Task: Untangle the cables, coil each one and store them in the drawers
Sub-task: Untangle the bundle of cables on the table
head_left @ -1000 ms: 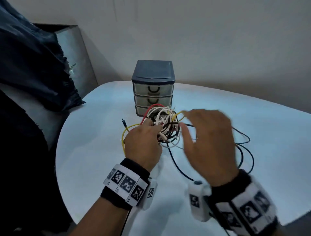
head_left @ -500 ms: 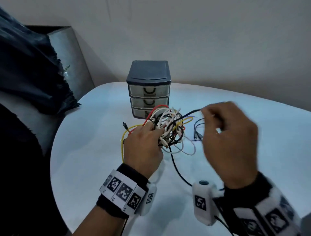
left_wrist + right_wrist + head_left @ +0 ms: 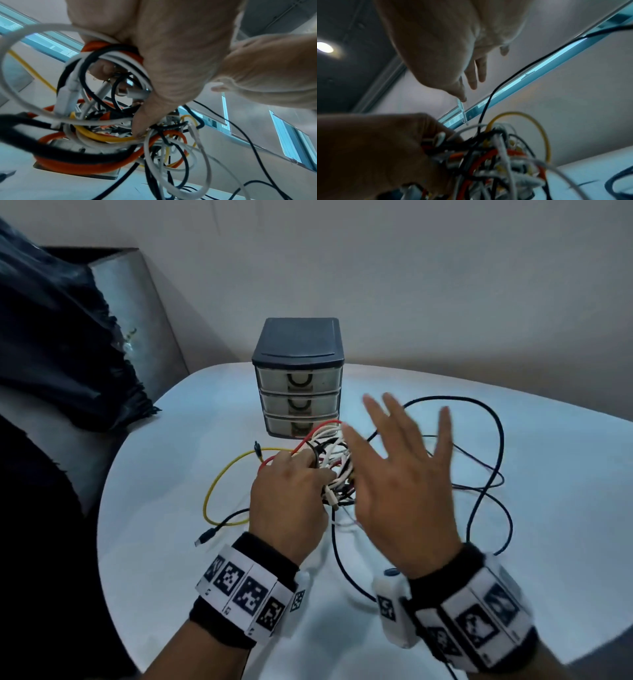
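White table point(image 3: 178, 542): left hand point(image 3: 287, 501) grips tangle point(image 3: 330, 463) (red, white, black, yellow cables) before closed drawers point(image 3: 298, 385); right hand point(image 3: 404, 491) hovers beside it, fingers spread, holding nothing

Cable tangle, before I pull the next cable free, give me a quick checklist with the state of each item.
1. Left hand grips the cable tangle: ok.
2. Right hand free, fingers spread, holding nothing: ok.
3. Black cable lies loose on the table but runs back into the tangle: not ok.
4. All three drawers of the drawer unit are closed, none ready to receive a coil: not ok.
5. Yellow cable free of the tangle: cannot tell.
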The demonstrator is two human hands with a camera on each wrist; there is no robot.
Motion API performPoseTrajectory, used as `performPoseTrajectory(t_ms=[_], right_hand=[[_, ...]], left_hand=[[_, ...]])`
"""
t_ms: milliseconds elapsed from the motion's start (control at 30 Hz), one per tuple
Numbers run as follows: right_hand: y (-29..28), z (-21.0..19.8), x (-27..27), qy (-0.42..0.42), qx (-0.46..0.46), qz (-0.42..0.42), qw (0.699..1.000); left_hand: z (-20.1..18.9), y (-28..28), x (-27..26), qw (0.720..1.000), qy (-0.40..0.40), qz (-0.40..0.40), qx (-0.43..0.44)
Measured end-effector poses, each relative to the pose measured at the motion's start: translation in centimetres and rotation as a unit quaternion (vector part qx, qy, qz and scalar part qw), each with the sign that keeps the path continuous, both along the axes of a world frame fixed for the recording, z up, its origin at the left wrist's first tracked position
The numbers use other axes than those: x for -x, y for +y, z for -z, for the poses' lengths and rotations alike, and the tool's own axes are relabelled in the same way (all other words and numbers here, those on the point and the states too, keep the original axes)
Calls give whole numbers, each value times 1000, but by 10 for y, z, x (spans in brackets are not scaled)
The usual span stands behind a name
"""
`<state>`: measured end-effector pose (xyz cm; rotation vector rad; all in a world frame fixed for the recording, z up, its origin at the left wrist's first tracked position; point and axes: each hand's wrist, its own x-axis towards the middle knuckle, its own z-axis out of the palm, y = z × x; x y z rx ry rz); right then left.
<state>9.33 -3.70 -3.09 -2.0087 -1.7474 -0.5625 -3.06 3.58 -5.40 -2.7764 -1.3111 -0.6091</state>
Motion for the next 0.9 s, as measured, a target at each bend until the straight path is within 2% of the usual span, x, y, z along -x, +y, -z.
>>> performPoseTrajectory(t_ms=[133, 200, 400, 500, 567, 600, 633, 700, 733, 800, 900], right_hand=[[7, 10, -3, -13, 81, 22, 996], [9, 10, -8, 10, 81, 28, 996], [5, 8, -15, 90, 52, -30, 994], [3, 8, -21, 92, 46, -36, 994], [-3, 3, -27, 111, -15, -46, 993], [-7, -3, -29, 147, -62, -46, 986], [-11, -9, -32, 203, -114, -42, 972], [-18, -21, -41, 319, -213, -32, 923], [-20, -27, -46, 347, -234, -22, 908], [-23, -34, -52, 339, -192, -5, 921], [-24, -35, -42, 274, -64, 18, 959]], left_hand=[[4, -3, 0, 999, 2, 52, -9], [4, -3, 0, 998, 12, 61, -2], [4, 2, 2, 999, 20, 27, 24], [4, 4, 6, 998, 32, 9, 59], [6, 10, 11, 994, 29, 2, 101], [6, 14, 15, 992, 20, -4, 123], [7, 17, 18, 990, 8, -8, 141], [7, 19, 18, 989, 3, -8, 148], [5, 17, 17, 990, 15, -4, 140], [4, 15, 14, 992, 41, -1, 116], [2, 11, 10, 993, 70, -4, 90]])
